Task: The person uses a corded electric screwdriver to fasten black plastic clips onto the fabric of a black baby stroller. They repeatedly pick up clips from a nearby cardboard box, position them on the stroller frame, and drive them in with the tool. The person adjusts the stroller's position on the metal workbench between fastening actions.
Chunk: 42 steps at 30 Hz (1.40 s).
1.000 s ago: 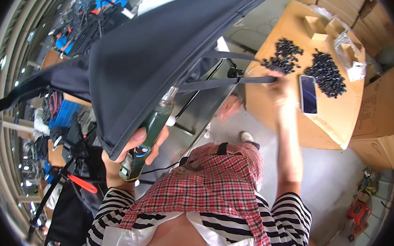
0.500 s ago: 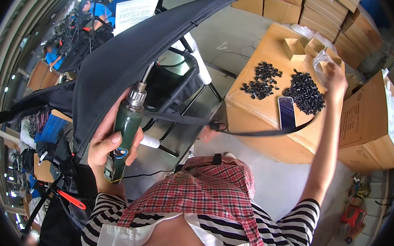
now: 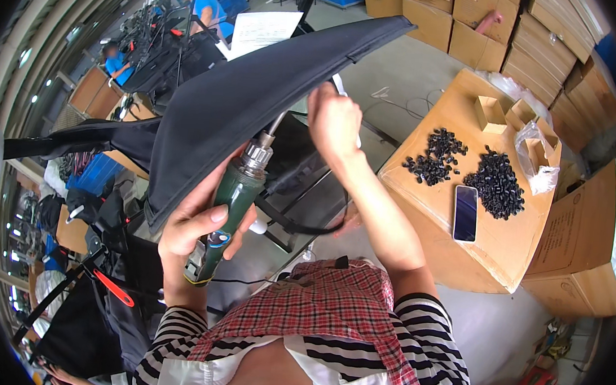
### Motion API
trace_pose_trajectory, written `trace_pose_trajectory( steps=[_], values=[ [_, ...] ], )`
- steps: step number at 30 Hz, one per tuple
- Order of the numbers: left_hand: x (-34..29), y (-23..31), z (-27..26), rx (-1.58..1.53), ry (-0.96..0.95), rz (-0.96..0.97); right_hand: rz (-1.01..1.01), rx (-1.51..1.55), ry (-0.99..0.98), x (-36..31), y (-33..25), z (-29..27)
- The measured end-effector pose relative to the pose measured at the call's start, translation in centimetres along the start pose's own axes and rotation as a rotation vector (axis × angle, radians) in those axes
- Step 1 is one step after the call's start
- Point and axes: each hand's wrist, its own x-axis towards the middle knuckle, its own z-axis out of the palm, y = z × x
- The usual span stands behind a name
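Right hand shifts from over brown cardboard carton to beside black fabric panel, fingers curled, grip unclear; left hand wraps dark-green cylindrical screwdriver. Best keep silver bit off panel.

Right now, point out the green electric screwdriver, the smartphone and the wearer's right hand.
Green electric screwdriver [image 3: 237, 193], head view: middle of its body.
Smartphone [image 3: 465, 214], head view: its dark screen.
Right hand [image 3: 333, 124], head view: back of the hand.
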Motion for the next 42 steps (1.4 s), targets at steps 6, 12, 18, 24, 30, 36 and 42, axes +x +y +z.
trace_pose_trajectory(
  steps=[6,12,18,24,30,36,42],
  values=[
    [0.3,0.1,-0.1,-0.005,0.022,-0.002,-0.162,-0.011,-0.024,0.5,0.7,1.0],
    [0.4,0.2,-1.3,-0.028,-0.039,0.014,0.059,-0.073,0.003,2.3,0.9,1.4],
    [0.9,0.1,-0.8,-0.012,-0.016,0.037,-0.017,-0.123,-0.082,1.3,0.4,1.3],
    [1.1,-0.1,-1.0,-0.023,-0.008,0.032,0.035,-0.087,0.049,2.0,0.7,0.7],
    [1.6,0.2,-0.7,-0.036,0.007,0.047,0.084,0.068,0.096,3.0,0.9,2.3],
    [1.2,0.0,-2.1,-0.017,-0.063,0.033,0.122,0.120,0.049,1.5,1.2,1.8],
    [1.2,-0.2,-1.5,0.005,-0.050,0.034,0.036,0.014,-0.084,1.0,-0.5,1.3]
  ],
)
